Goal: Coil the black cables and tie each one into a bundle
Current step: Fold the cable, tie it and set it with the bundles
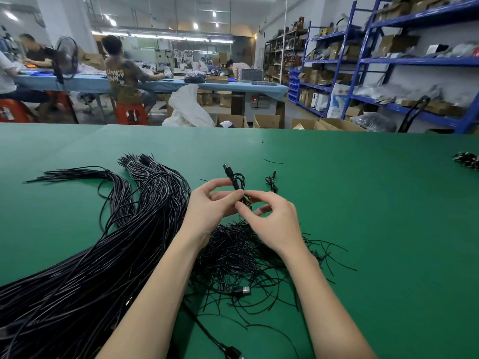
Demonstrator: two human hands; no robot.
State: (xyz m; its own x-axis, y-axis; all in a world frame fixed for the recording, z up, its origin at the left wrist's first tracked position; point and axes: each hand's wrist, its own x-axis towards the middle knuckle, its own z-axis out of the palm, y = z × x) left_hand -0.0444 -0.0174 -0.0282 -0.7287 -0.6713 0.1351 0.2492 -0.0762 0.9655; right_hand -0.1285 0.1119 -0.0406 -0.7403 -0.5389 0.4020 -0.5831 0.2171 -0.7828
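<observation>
Green matting covers the worktable (363, 203) in front of me. My left hand (207, 203) grips a coiled black USB cable (237, 181) above it, plug pointing up, while my right hand (272, 218) pinches the coil's middle from the other side. A heap of short black twist ties (241, 252) lies under my wrists. A thick sheaf of loose black cables (103, 255) sprawls to my left.

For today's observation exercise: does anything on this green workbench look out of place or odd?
One thin black tie lies alone on the green table, beyond the tie pile. Otherwise nothing stands out.
</observation>
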